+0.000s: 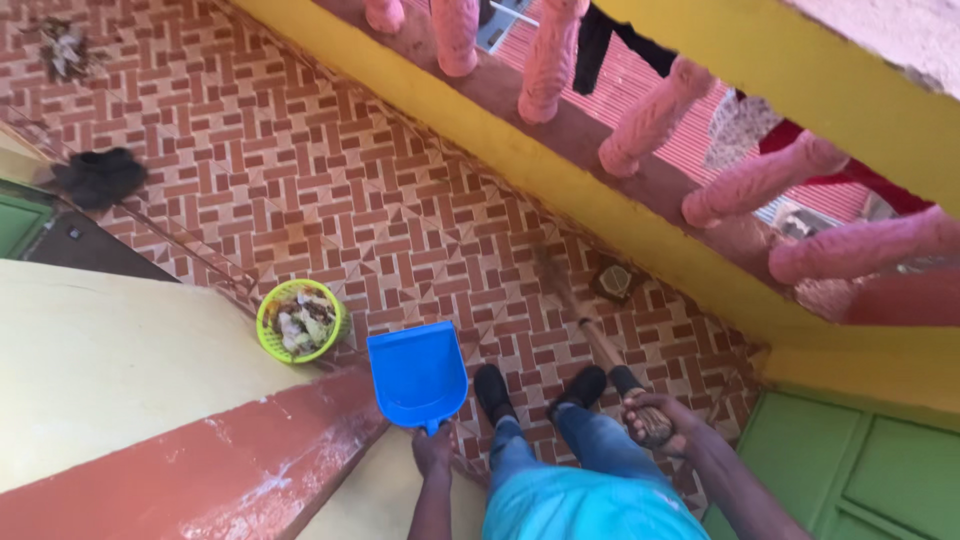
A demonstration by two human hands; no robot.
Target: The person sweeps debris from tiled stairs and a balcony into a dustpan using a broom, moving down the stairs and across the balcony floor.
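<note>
Head view: a blue dustpan point(417, 375) is gripped by its handle in the left hand point(433, 450), held just above the tiled floor point(300, 190). A broom point(600, 335) is clasped in the right hand point(655, 418). Farther off, a green basket point(300, 320) of rubbish is seen.

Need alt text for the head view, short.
Looking down, a person's left hand holds a blue dustpan by its handle while the right hand grips a broom over a red-brown patterned tile floor. A green basket of rubbish stands left of the dustpan.
</note>
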